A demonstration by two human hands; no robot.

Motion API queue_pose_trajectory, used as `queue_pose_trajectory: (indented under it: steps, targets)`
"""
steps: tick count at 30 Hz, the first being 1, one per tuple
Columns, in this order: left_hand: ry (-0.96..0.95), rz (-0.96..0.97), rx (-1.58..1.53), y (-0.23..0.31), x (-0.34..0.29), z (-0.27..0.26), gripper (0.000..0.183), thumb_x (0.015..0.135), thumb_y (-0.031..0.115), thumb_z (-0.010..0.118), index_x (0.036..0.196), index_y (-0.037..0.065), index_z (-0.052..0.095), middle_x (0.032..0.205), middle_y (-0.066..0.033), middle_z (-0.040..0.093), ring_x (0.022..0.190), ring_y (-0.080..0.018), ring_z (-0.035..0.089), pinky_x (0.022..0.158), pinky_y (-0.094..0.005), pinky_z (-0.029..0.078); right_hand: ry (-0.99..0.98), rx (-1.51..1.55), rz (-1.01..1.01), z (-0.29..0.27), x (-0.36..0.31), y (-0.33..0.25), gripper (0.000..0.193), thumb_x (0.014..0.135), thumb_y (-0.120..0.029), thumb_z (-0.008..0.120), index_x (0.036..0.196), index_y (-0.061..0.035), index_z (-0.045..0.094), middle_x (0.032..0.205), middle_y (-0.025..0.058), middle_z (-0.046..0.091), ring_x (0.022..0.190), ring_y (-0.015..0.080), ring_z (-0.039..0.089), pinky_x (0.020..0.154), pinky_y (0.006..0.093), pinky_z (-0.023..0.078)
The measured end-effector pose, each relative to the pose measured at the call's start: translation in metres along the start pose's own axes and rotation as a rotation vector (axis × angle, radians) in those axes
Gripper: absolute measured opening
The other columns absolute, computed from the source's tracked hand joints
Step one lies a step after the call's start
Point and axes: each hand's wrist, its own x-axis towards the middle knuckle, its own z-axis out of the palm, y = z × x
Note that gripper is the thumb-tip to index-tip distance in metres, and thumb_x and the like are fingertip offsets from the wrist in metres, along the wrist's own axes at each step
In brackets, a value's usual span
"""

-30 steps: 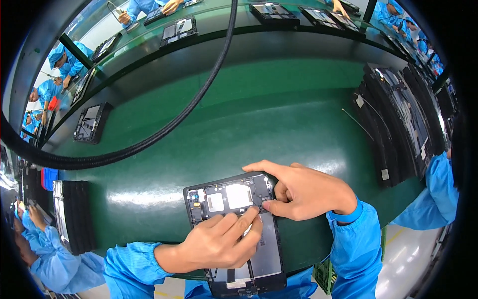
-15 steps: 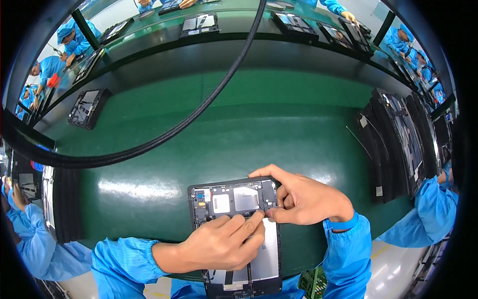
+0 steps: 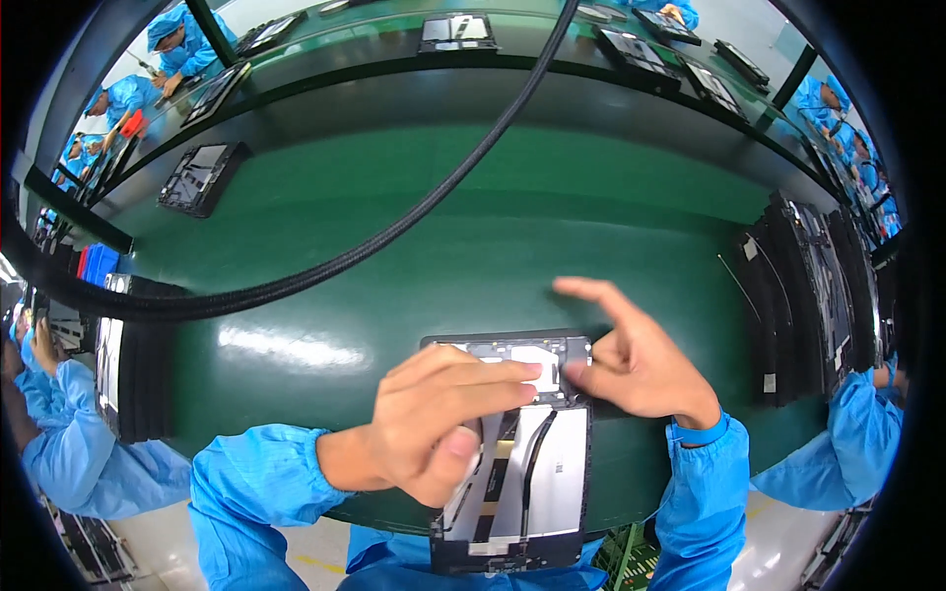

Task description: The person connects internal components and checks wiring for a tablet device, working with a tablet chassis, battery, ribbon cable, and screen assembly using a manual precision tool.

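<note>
An opened tablet (image 3: pixel 560 463) lies on the near edge of the green table, its inner side up, with a dark frame, silver plates and black ribbon cables. My left hand (image 3: pixel 424 419) is over its upper left part, fingers stretched to the right and thumb apart; it holds nothing I can see. At the upper right corner, the thumb of my right hand (image 3: pixel 645 364) is on or just above the tablet. That hand's index finger points out beyond the far edge, and its other fingers are curled. Part of the tablet is hidden under my left hand.
A thick black cable (image 3: pixel 394 231) arcs across the view. Stacks of tablet parts stand at the left (image 3: pixel 148 364) and right (image 3: pixel 808 295). One opened tablet (image 3: pixel 202 179) sits at the far left. A raised shelf (image 3: pixel 374 84) runs along the back; co-workers in blue are around.
My fingers have come away from the spot they were pressing together on the tablet. My right index finger has left the far edge and extended. The view has shifted slightly.
</note>
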Motion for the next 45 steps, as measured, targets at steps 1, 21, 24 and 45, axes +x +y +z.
queue_pose_trajectory:
  steps: [1, 21, 24, 45]
  targets:
    - [0.009, 0.024, -0.003, -0.004, -0.006, -0.007, 0.048, 0.116, 0.028, 0.042, 0.11, -0.005, 0.077, 0.11, -0.0248, 0.083, 0.085, -0.0299, 0.078, 0.076, -0.039, 0.059, 0.151, 0.047, -0.046, 0.003, 0.001, 0.003, 0.078, 0.097, -0.007, 0.077, 0.168, -0.0089, 0.043, 0.056, -0.0109, 0.035, 0.052, 0.0048, 0.034, 0.054, 0.03, 0.029]
    - [-0.393, 0.808, 0.252, 0.011, -0.035, 0.011, 0.019, 0.088, 0.016, 0.071, 0.095, 0.0, 0.078, 0.09, -0.0079, 0.073, 0.076, -0.0169, 0.063, 0.062, -0.0289, 0.044, -0.08, -0.699, -0.756, 0.045, -0.017, 0.031, 0.015, 0.083, -0.013, 0.085, 0.094, -0.0157, 0.075, 0.117, -0.0026, 0.068, 0.108, 0.023, 0.06, 0.084, 0.0375, 0.041]
    - [-0.396, 0.798, 0.268, 0.01, -0.036, 0.012, 0.018, 0.086, 0.016, 0.071, 0.093, 0.001, 0.078, 0.089, -0.0065, 0.073, 0.076, -0.0162, 0.063, 0.061, -0.0289, 0.044, -0.015, -0.722, -0.791, 0.049, -0.016, 0.033, 0.015, 0.083, -0.01, 0.084, 0.094, -0.0149, 0.074, 0.109, -0.0024, 0.068, 0.104, 0.0217, 0.062, 0.084, 0.0361, 0.042]
    - [-0.395, 0.832, 0.428, -0.003, -0.039, -0.014, 0.017, 0.081, 0.018, 0.073, 0.089, 0.005, 0.082, 0.094, -0.0029, 0.079, 0.067, -0.0108, 0.051, 0.059, -0.0272, 0.034, 0.262, -0.378, -0.898, 0.072, 0.001, 0.036, 0.036, 0.069, 0.006, 0.08, 0.104, -0.001, 0.082, 0.095, 0.0053, 0.071, 0.087, 0.0249, 0.062, 0.071, 0.0373, 0.049]
